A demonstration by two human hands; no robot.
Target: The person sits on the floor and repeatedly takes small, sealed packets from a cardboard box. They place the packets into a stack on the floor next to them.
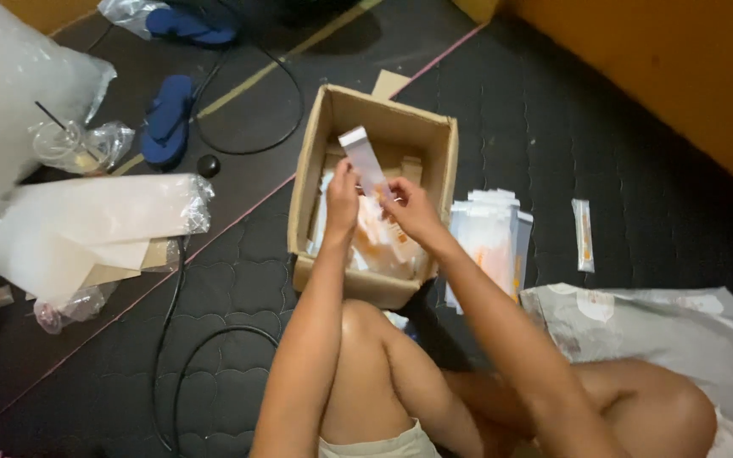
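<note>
Two hands meet over an open cardboard box, the landmark here. Far left of the box lie clear plastic bags and a plastic-wrapped stack of pale sheets, with a clear plastic cup between them. Closer to the box, up and to its left, sit two blue flip-flops and a looping black cable.

Above the box's middle, the left hand is closed round the lower edge of a small white sachet, which stands tilted over the box opening. The right hand pinches the same sachet from the other side, fingers curled on it. Inside the box, under both hands, lie more pale packets with orange marks.

Just right of the box rests a stack of white packets on the dark quilted mat. Further right lies a single narrow sachet, and below it a crumpled grey mailing bag.
</note>
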